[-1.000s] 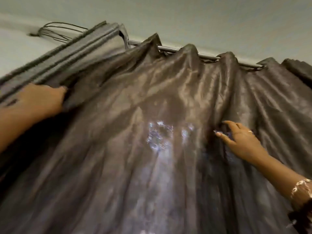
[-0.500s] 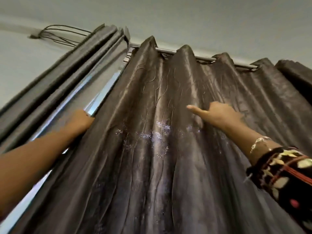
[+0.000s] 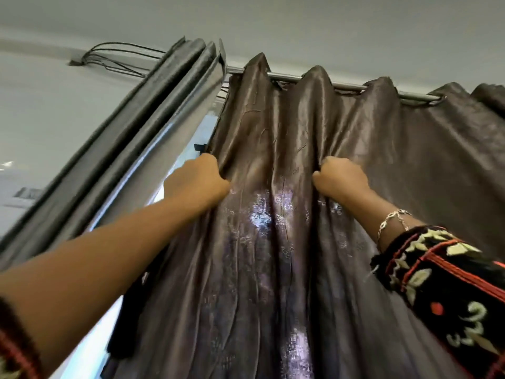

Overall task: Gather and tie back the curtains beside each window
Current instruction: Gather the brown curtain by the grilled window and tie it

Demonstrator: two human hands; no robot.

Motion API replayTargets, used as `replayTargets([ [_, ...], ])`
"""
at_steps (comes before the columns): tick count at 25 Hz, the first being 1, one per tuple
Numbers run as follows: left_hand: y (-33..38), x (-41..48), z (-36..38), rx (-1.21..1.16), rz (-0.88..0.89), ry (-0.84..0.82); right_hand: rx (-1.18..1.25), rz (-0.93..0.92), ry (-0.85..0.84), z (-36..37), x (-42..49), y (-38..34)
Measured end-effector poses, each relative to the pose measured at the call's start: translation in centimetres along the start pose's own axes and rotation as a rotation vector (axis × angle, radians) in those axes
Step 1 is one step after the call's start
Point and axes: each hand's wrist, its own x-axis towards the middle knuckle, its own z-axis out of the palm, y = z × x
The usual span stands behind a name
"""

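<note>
Fingers (image 3: 212, 164), left hand (image 3: 196, 180): curled tight, with a bunched fold of the brown curtain (image 3: 273, 255) pinched at its left edge. The back of the hand faces the camera and the arm reaches up from the lower left.
Fingers, right hand (image 3: 341, 181): also curled closed, gripping a pleat of the same curtain to the right of the left hand. The thumb points left and the cloth puckers under the fist.
Between the hands: a band of the curtain sags in soft vertical folds, with shiny embroidered patches catching the light just below hand level.
Brown curtain: it hangs by eyelets from the rod (image 3: 347, 85) and spreads across the middle and right of the view. Its top rises in peaks along the rod, and both hands hold it well below the rod.
Grey curtain (image 3: 153, 127): already pushed into tight pleats at the left end of the rod, it slants down to the lower left and sits apart from the brown one.
Window (image 3: 191, 149): a bright strip shows in the gap between the two curtains — a small black clip (image 3: 200, 147) sits at the brown curtain's edge just above the left hand.
Right wrist: a silver bracelet (image 3: 390, 220) above a dark embroidered sleeve (image 3: 451, 283).
Above: a pale ceiling (image 3: 328, 23) — thin dark cables (image 3: 117, 58) run along the wall (image 3: 54, 119) toward the grey curtain's top.
</note>
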Motion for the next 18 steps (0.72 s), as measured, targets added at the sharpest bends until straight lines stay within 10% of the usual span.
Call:
replayTargets([
  [18, 2.7, -0.9, 4.8, -0.239, 0.059, 0.013, 0.169, -0.138, -0.035, -1.0, 0.6, -4.6],
])
